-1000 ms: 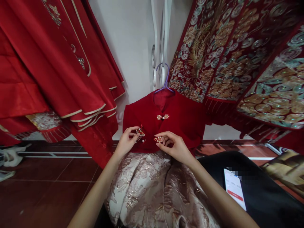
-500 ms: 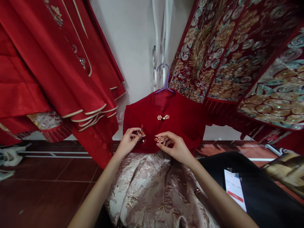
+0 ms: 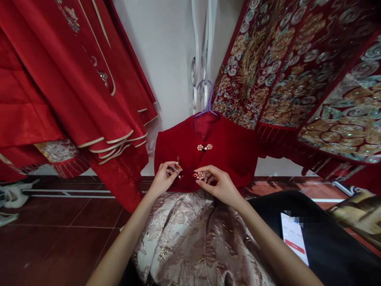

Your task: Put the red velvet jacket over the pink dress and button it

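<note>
A dark red velvet jacket point(image 3: 232, 143) hangs before me on a purple hanger point(image 3: 207, 105), above a pale brocade skirt point(image 3: 187, 230). One flower-shaped beaded clasp point(image 3: 204, 147) joins the jacket's front below the collar. Lower down, my right hand point(image 3: 217, 182) pinches a beaded flower fastener with a small loop point(image 3: 199, 175) between thumb and fingertips. On the opposite side, my left hand point(image 3: 163, 178) has its fingers closed on a beaded ornament point(image 3: 177, 168) with red beads and pearls. The ornament lies against the jacket front, partly hidden by my fingers.
Red garments with pale piping point(image 3: 98, 99) hang at the left, and heavily embroidered ones point(image 3: 276, 71) at the right. A lit phone point(image 3: 293, 238) lies on a black seat point(image 3: 268, 214). White shoes point(image 3: 14, 196) stand on the tiled floor at far left.
My left hand has shifted slightly and its fingers have changed their hold, so more of the beaded ornament shows. My right hand stays on the flower fastener.
</note>
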Demonstrator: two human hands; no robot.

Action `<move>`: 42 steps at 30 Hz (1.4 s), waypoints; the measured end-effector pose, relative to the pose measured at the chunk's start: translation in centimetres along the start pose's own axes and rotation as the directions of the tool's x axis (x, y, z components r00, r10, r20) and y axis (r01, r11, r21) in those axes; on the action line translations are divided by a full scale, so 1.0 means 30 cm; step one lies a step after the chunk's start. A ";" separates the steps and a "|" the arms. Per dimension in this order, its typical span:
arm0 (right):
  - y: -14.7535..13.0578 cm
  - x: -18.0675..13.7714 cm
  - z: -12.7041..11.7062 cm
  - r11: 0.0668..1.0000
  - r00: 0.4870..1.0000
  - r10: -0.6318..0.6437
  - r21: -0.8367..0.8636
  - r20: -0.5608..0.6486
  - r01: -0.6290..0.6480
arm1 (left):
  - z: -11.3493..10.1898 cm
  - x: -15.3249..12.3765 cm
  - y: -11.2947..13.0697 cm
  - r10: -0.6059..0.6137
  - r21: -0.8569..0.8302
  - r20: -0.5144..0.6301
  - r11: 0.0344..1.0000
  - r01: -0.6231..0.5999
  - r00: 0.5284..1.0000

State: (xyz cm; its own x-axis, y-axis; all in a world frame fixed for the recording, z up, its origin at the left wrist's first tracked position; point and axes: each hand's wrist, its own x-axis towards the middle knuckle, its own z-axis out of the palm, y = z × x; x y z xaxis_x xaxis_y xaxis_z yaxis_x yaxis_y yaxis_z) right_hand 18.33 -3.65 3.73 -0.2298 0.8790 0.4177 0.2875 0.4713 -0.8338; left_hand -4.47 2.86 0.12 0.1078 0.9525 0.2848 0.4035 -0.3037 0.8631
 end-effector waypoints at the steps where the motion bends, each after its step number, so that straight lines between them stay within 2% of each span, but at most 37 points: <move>1: 0.000 0.000 0.000 1.000 1.000 0.000 -0.001 0.000 0.000 | 0.002 0.000 0.000 -0.001 -0.012 -0.004 1.000 0.001 1.000; 5: 0.005 -0.002 0.004 1.000 1.000 0.001 -0.005 0.001 -0.001 | 0.008 0.000 0.017 -0.072 -0.155 0.003 0.985 0.072 0.997; 10: 0.008 -0.002 0.008 1.000 1.000 -0.004 -0.020 0.001 0.004 | 0.012 -0.002 0.051 -0.239 -0.420 0.090 0.871 0.255 0.967; 13: 0.006 -0.002 0.006 1.000 1.000 0.000 -0.023 0.002 0.000 | 0.016 -0.005 0.056 -0.241 -0.456 0.097 0.851 0.258 0.966; 16: 0.005 -0.002 0.006 1.000 1.000 0.002 -0.024 0.006 -0.002 | 0.019 -0.008 0.048 -0.191 -0.415 0.028 0.891 0.185 0.981; 19: 0.006 -0.003 0.007 1.000 1.000 -0.001 -0.022 0.007 0.002 | 0.019 -0.012 0.043 -0.043 -0.283 -0.028 0.959 0.034 0.999; 22: 0.008 -0.003 0.009 1.000 1.000 0.001 -0.025 0.012 -0.001 | 0.017 -0.019 0.044 0.107 -0.078 -0.001 0.991 -0.106 0.994; 26: 0.005 -0.002 0.007 1.000 1.000 0.005 -0.030 0.012 -0.005 | 0.019 -0.028 0.039 0.201 0.106 0.025 0.974 -0.202 0.979; 31: 0.003 -0.004 0.004 0.999 1.000 0.003 -0.040 0.011 -0.002 | 0.014 -0.033 0.039 0.232 0.181 0.030 0.955 -0.233 0.972; 35: 0.027 0.007 0.016 1.000 0.999 0.016 -0.003 0.030 -0.016 | 0.022 -0.015 0.046 0.239 0.139 -0.089 0.964 -0.226 0.967; 38: 0.061 0.044 0.037 0.997 0.999 0.037 0.063 0.014 -0.038 | 0.038 0.028 0.041 0.194 0.116 -0.198 0.978 -0.174 0.961; 42: 0.087 0.125 0.065 0.995 0.998 0.056 0.087 -0.031 -0.053 | 0.044 0.088 0.042 0.110 0.102 -0.195 0.991 -0.092 0.975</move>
State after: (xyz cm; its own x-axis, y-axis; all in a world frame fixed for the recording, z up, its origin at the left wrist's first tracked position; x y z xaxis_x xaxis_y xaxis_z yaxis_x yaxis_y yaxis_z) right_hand 16.40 0.73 2.40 -0.1840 0.9060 0.3812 0.2171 0.4158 -0.8832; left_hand -2.50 5.02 1.41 -0.0276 0.8906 0.4539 0.4822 -0.3859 0.7865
